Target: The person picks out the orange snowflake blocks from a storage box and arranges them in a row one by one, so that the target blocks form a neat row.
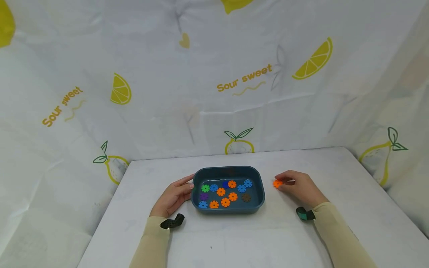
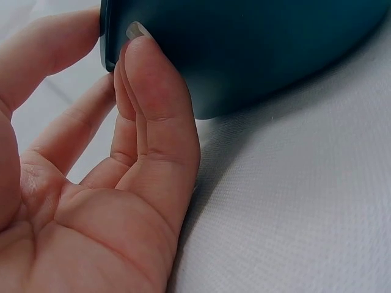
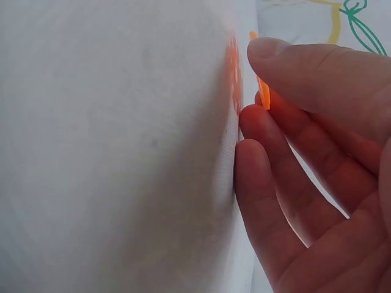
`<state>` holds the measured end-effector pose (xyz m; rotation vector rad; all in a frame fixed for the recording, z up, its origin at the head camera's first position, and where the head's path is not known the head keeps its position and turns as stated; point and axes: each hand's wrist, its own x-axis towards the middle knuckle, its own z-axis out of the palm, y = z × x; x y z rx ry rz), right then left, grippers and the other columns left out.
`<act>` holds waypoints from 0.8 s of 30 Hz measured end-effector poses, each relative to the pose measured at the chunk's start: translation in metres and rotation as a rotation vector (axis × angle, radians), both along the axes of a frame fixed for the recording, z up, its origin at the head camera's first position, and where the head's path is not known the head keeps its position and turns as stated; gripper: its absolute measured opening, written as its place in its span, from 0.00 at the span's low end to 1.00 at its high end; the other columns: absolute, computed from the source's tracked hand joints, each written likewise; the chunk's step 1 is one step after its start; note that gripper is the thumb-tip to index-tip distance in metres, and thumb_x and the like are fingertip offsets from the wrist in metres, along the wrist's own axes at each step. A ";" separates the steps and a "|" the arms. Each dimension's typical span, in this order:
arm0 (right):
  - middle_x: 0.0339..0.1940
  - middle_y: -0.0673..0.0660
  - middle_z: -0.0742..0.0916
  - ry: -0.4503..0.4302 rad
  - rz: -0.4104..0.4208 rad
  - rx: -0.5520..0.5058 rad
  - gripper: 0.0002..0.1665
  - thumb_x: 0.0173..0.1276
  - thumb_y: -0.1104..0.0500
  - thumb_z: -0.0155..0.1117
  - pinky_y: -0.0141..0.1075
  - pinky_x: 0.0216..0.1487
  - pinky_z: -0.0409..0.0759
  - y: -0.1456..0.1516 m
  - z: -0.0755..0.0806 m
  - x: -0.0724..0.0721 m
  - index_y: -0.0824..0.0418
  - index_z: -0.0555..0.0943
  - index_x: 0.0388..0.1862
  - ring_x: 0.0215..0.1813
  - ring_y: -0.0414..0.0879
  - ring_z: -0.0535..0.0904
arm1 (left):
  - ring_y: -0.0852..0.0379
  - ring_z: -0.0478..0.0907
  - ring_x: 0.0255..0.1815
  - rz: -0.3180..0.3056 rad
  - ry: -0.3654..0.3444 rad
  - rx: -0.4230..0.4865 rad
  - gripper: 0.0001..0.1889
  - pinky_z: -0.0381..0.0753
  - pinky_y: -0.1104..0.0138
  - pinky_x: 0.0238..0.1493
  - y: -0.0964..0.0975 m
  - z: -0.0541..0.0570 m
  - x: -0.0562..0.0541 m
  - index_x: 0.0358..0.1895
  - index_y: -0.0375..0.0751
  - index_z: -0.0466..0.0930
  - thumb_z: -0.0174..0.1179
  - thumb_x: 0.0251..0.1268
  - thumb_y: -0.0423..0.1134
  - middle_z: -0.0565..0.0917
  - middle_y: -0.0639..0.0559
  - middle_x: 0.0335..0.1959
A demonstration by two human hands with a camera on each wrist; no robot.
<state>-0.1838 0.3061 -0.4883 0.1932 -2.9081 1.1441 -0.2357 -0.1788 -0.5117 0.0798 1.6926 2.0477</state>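
Observation:
A dark blue-green plastic tray (image 1: 228, 211) sits on the white table, holding notched plastic discs in orange, blue, green, purple and brown. My left hand (image 1: 174, 197) grips its left end, thumb at the rim; the left wrist view shows the fingers (image 2: 156, 91) curled against the tray wall (image 2: 263, 55). To the right of the tray, my right hand (image 1: 299, 187) pinches an orange notched disc (image 1: 277, 184) between thumb and fingers. Seen from the right wrist, that orange disc (image 3: 264, 94) stands edge-on close to the tabletop, partly hidden by the thumb.
The white tabletop (image 1: 214, 238) ends at a cloth backdrop (image 1: 161, 126) printed with lemons. Dark wrist straps (image 1: 305, 213) sit at both sleeves. A small dark speck marks the cloth in front of the tray.

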 end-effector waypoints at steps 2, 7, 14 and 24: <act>0.58 0.57 0.91 -0.008 0.000 -0.002 0.18 0.73 0.60 0.74 0.57 0.64 0.86 0.000 0.000 0.000 0.57 0.89 0.60 0.60 0.56 0.87 | 0.56 0.88 0.58 0.003 -0.002 0.000 0.32 0.88 0.63 0.63 0.000 -0.001 0.000 0.82 0.46 0.70 0.66 0.79 0.39 0.89 0.47 0.63; 0.57 0.56 0.92 -0.005 0.004 -0.003 0.18 0.73 0.60 0.74 0.55 0.63 0.87 -0.001 -0.001 0.000 0.57 0.89 0.60 0.59 0.55 0.86 | 0.56 0.88 0.58 0.011 -0.007 0.000 0.32 0.88 0.62 0.63 -0.001 -0.002 0.000 0.82 0.46 0.71 0.66 0.78 0.38 0.89 0.47 0.63; 0.57 0.55 0.92 0.000 -0.001 0.011 0.18 0.73 0.59 0.75 0.54 0.63 0.87 -0.002 -0.001 -0.001 0.56 0.89 0.61 0.59 0.53 0.87 | 0.56 0.88 0.57 0.015 -0.004 0.004 0.31 0.88 0.63 0.63 -0.002 0.000 0.001 0.82 0.45 0.71 0.65 0.79 0.38 0.89 0.47 0.63; 0.58 0.56 0.92 -0.010 0.000 0.018 0.19 0.75 0.56 0.74 0.55 0.64 0.87 0.004 0.000 0.001 0.55 0.88 0.63 0.60 0.54 0.87 | 0.55 0.87 0.59 0.013 0.002 -0.004 0.31 0.88 0.62 0.63 0.001 -0.002 -0.001 0.81 0.46 0.72 0.66 0.78 0.39 0.88 0.45 0.65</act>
